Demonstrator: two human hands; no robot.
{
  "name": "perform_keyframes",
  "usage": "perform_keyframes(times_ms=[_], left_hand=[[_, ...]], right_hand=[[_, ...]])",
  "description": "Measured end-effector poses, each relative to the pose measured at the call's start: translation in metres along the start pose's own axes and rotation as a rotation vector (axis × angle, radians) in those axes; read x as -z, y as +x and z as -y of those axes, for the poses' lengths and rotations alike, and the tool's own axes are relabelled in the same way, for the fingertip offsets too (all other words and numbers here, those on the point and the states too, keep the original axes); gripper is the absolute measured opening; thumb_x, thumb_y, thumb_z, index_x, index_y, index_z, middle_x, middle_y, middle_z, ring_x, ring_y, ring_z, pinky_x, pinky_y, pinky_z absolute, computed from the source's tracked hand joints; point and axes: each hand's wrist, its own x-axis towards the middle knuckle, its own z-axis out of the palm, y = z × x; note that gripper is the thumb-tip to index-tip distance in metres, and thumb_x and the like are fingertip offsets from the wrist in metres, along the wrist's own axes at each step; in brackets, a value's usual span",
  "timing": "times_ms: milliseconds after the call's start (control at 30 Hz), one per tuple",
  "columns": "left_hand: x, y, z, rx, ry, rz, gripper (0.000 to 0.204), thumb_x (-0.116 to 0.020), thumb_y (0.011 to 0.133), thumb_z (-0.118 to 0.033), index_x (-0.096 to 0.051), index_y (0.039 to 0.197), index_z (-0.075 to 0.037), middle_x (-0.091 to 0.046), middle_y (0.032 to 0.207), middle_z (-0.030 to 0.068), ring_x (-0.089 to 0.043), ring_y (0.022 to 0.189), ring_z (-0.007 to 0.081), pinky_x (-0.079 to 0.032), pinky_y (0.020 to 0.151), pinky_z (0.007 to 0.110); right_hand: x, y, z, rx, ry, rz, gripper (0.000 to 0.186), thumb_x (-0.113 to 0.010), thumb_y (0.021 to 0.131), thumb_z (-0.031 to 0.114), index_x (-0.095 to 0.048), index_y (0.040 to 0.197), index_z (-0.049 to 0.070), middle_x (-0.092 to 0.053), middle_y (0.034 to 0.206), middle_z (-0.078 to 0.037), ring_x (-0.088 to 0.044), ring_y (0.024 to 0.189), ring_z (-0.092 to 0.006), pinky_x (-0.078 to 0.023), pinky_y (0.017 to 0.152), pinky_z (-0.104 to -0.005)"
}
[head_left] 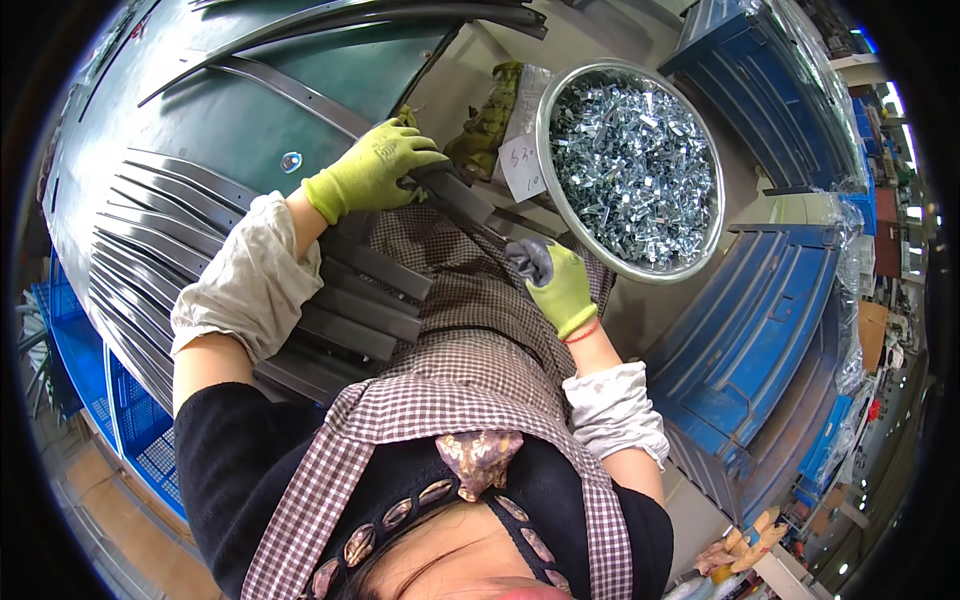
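Observation:
My left hand (378, 168), in a yellow-green work glove, is closed round a long dark grey strip (456, 194) near its end. The strip runs back over the green table, its near end above my lap. My right hand (555, 280), gloved alike with dark fingertips, is curled just right of that end. Whatever its fingers hold, if anything, is hidden. Several similar dark strips (355, 300) lie side by side under my left forearm, their ends reaching over my checked apron (470, 345). Beyond my right hand stands a round metal basin (546, 130) heaped with small shiny metal clips (640, 170).
More dark strips (350, 14) lie at the far side of the green table (330, 85). A paper label (521, 168) hangs beside the basin. Blue bins (750, 320) stand on the right, and a blue crate (140, 425) sits below the table's left edge.

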Motion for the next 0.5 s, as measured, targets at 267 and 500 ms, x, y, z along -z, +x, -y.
perform_keyframes(times_ms=[267,500], left_hand=[[0.002,-0.001,-0.002,-0.002,0.035,-0.022,0.050,-0.076,0.069,-0.021,-0.067,0.117,-0.012,-0.066,0.108,0.0066,-0.061,0.104,0.0268,-0.045,0.097,0.040],[0.006,0.004,-0.001,0.038,0.019,0.030,0.048,-0.076,0.068,-0.021,-0.068,0.115,-0.012,-0.067,0.105,0.0078,-0.062,0.101,0.0276,-0.046,0.094,0.039]], right_hand=[[-0.004,0.003,-0.002,-0.006,0.011,-0.023,0.018,-0.068,0.079,0.010,-0.071,0.096,0.011,-0.068,0.081,-0.006,-0.068,0.075,-0.0271,-0.054,0.066,-0.0362],[-0.028,0.016,0.013,0.117,-0.341,-0.067,0.018,-0.070,0.073,0.018,-0.061,0.084,0.007,-0.062,0.077,-0.011,-0.064,0.066,-0.0300,-0.052,0.061,-0.0421]])
